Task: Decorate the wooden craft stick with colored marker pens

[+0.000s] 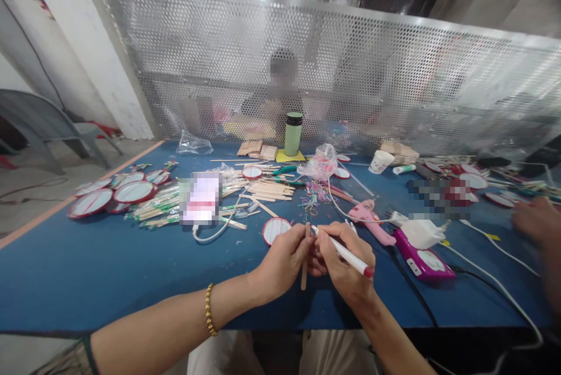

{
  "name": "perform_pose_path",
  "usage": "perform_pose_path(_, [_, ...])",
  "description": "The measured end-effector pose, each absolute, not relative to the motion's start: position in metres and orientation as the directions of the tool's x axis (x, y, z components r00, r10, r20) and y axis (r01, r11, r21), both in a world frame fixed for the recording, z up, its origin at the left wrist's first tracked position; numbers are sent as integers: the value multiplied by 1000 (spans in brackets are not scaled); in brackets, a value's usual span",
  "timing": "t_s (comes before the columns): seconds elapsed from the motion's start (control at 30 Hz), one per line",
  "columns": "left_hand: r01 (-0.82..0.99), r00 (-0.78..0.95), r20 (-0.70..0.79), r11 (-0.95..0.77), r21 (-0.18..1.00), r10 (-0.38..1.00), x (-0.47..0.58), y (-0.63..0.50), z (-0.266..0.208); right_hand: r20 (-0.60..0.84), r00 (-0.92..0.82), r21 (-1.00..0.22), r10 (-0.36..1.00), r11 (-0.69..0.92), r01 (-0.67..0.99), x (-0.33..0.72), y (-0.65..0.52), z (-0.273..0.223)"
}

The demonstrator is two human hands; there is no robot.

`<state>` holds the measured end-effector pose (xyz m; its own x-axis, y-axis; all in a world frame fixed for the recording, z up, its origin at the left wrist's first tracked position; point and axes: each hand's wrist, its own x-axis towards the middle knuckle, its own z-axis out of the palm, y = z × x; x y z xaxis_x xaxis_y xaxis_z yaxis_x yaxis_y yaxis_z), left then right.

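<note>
Head: left hand [283, 259] pinches wooden stick [304, 277], right hand [350, 281] grips marker [353, 257]; tip contact unclear; loose pinch risks slip.

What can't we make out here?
Head view, all:
Tip of the white marker: too small
Any marks on the wooden stick: too small
Phone screen: pixelated
Another person's hand: blurred, arm cut off by right edge
Person behind perforated panel: veiled by it, head pixelated
</note>
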<state>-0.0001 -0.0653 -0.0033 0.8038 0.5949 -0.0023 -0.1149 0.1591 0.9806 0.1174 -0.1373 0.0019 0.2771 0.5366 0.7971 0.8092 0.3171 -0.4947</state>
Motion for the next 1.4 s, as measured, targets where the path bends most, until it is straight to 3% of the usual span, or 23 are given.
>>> perform_pose_path(1.17, [-116, 801, -26, 198, 973, 599, 2, -65, -9, 793, 255, -505, 553, 363, 783, 117, -137, 2])
perform_pose_path(1.4, [-115, 792, -38, 209, 971, 609, 1, -66, -6, 815, 285, -501, 504, 366, 784, 119, -134, 0])
